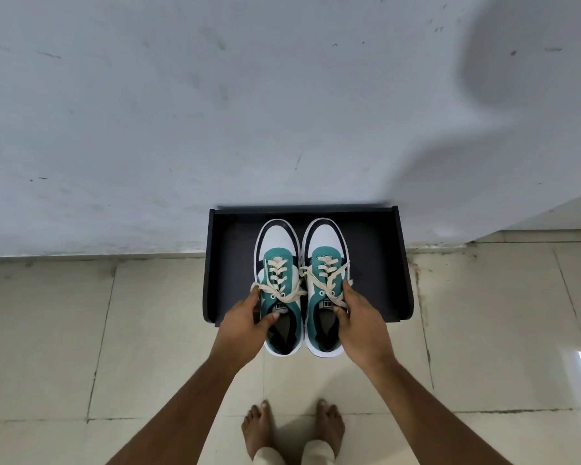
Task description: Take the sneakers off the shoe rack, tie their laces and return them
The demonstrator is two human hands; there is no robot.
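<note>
- Gripping the left teal-and-white lace-up sneaker [277,286], my left hand [245,325] hooks its thumb inside the collar.
- My right hand [361,325] likewise clasps the right teal-and-white sneaker [326,280] over the black shoe rack [379,263].

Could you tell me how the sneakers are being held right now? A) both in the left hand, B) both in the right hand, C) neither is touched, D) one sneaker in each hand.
D: the left hand grips the left sneaker and the right hand grips the right sneaker, over the black shoe rack.
</note>
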